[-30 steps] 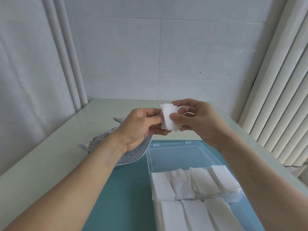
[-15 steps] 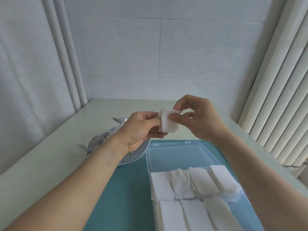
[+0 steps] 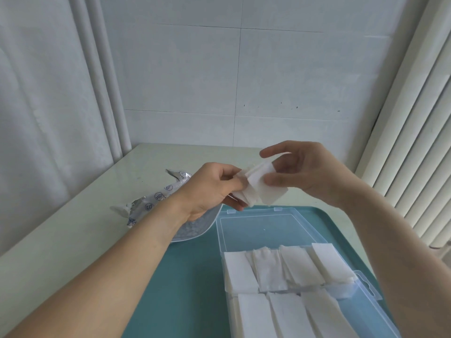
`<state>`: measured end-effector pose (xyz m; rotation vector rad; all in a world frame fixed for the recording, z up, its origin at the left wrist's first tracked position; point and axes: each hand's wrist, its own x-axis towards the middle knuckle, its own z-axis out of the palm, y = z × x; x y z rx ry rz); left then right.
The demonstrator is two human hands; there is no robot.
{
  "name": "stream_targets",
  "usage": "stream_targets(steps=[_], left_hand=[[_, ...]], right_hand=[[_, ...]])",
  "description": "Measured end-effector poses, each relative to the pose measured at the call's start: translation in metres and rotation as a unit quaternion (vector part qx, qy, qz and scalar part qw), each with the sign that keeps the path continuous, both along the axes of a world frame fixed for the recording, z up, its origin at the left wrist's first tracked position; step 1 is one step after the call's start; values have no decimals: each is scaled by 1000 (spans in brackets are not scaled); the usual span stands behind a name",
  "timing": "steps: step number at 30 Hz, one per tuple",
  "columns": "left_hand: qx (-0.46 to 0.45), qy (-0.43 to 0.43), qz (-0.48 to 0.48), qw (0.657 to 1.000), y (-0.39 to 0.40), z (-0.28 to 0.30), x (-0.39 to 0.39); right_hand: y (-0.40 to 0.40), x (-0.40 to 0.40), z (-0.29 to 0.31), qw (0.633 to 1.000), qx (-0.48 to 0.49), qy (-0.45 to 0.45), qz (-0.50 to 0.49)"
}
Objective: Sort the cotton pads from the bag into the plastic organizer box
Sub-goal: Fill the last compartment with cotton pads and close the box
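A small stack of white cotton pads (image 3: 262, 189) is held in the air above the far end of the clear plastic organizer box (image 3: 268, 225). My left hand (image 3: 210, 189) pinches the stack's left edge. My right hand (image 3: 300, 172) grips its right side with thumb and fingers. The near compartments of the box hold several rows of white pads (image 3: 288, 269). The silver printed bag (image 3: 156, 203) lies on the table behind my left wrist, partly hidden by it.
The box sits on a teal mat (image 3: 190, 276) on a pale table (image 3: 73, 228). A tiled wall stands behind, a curtain at the left and vertical blinds (image 3: 415, 154) at the right.
Both hands have lowered a little with the pads. The stack has tilted from upright toward flat and fanned out, with my right fingers spread wider around it.
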<state>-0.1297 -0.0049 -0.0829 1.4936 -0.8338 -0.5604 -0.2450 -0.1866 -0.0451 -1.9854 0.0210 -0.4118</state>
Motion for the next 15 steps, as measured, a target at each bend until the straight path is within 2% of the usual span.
stream_targets(steps=[7, 12, 15], left_hand=[[-25, -4, -74, 997, 4, 0, 1], [-27, -25, -108, 993, 8, 1, 6], [-24, -24, -121, 992, 10, 1, 5]], right_hand=[[9, 9, -10, 991, -89, 7, -100], [8, 9, -10, 997, -42, 13, -57], [7, 9, -12, 999, 30, 17, -11]])
